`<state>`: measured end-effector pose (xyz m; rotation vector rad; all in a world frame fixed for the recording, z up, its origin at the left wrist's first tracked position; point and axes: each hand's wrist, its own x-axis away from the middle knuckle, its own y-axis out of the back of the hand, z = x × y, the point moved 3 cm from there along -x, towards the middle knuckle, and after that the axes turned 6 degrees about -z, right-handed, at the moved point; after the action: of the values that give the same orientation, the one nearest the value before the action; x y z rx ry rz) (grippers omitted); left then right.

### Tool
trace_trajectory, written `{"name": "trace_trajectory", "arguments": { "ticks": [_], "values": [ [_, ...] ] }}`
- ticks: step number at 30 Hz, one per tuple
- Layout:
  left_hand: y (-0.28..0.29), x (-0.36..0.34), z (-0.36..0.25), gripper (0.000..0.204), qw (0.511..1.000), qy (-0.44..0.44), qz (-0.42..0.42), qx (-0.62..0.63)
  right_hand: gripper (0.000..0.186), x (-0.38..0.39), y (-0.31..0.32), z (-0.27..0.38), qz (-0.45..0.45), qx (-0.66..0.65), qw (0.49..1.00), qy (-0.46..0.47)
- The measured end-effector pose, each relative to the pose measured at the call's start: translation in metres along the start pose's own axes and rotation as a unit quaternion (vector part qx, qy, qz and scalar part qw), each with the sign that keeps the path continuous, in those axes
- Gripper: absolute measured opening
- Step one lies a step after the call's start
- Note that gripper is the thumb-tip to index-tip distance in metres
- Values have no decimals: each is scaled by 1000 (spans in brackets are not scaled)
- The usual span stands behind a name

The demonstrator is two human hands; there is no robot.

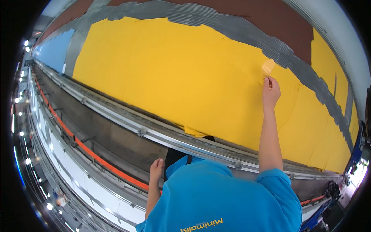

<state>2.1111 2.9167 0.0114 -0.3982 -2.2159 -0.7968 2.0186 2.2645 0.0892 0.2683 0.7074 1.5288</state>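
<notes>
My right hand (272, 89) reaches out over a wide piece of yellow cloth (166, 73) spread on a long table. Its fingertips pinch a small, pale, see-through piece of film (268, 66), which shines in the light just above the cloth. Hanging low by my side, my left hand (156, 168) is closed, with its fingers curled and nothing visible in it. A lower corner of the yellow cloth (193, 132) droops over the table's near edge.
Beyond the yellow cloth lie a grey ribbed strip (193, 14) and brown cloth (266, 15). Light blue cloth (56, 47) is at the far left. A metal rail (116, 123) runs along the near table edge, and an orange bar (96, 157) lines a neighbouring table.
</notes>
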Motion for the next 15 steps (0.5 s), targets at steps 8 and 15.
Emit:
{"name": "trace_trajectory", "arguments": {
  "ticks": [8, 15],
  "values": [
    [28, -13, 25, 41, 998, 22, 4, 52, 14, 77, -83, 74, 153, -90, 982, 67],
    [78, 3, 87, 35, 993, 86, -64, 58, 14, 150, -145, 149, 202, -104, 964, 142]
  ]
}}
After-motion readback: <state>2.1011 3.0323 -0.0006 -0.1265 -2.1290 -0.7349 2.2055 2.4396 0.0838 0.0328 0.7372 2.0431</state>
